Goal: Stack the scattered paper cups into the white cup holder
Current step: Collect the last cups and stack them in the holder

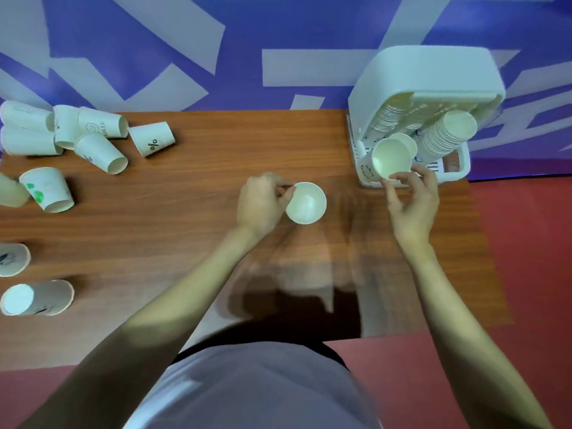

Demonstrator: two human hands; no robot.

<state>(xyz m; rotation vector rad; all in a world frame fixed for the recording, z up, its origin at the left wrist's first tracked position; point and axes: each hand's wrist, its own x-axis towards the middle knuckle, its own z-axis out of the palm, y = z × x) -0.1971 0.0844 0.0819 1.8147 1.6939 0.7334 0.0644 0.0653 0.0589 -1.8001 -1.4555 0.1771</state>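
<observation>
Left of the wooden table (192, 243), three paper cups (10, 190) were cut off by the picture's edge. The stacks inside the white cup holder (433, 72) were partly hidden by its hood. Prints on the cups there were too blurred to be read.

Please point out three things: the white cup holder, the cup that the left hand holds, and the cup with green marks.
white cup holder (433, 66): head view, on its flat top.
cup in the left hand (306, 203): head view, on its inside bottom.
cup with green marks (46, 188): head view, on its side wall.
</observation>
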